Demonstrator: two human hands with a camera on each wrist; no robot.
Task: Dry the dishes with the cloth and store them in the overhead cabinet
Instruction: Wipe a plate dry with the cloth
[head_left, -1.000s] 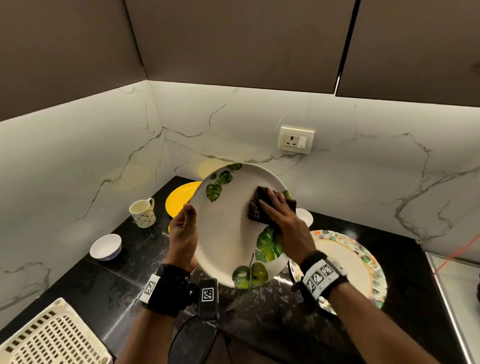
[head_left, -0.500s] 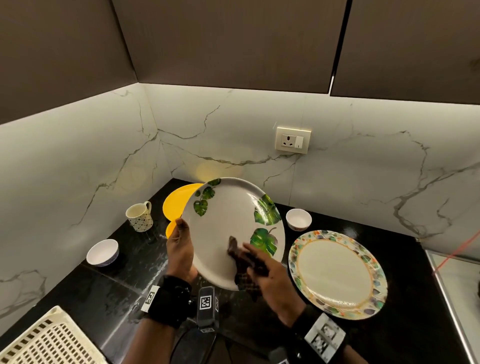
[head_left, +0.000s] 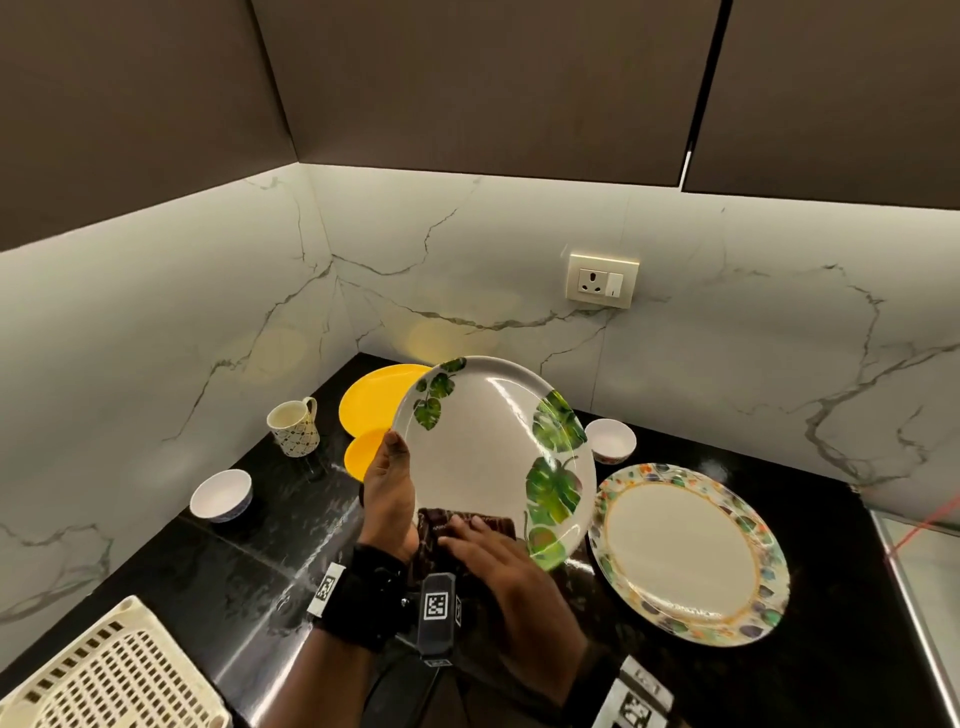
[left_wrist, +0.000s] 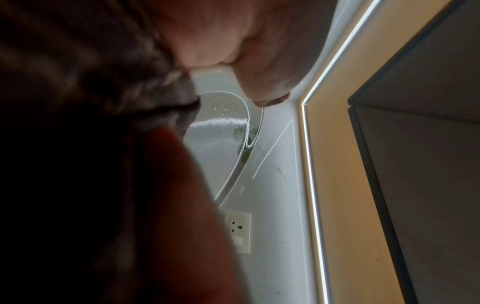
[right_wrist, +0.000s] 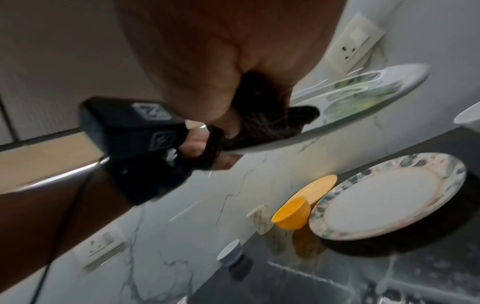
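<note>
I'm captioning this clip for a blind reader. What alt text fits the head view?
A left hand holds a tilted leaf-print plate by its rim while the right hand presses a dark cloth on its lower edge. On the black counter sit a floral plate, yellow dishes, bowls and a mug.

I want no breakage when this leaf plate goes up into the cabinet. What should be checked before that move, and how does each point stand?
1. Left hand grips the leaf plate at its rim: ok.
2. Plate dry: not ok; droplets show on it in the left wrist view.
3. Cloth clear of the plate: not ok; the right hand presses it on the lower edge.
4. Cabinet door open: not ok, shut.
5. A hand free for the door: not ok.
6. Underside dry: cannot tell.
</note>
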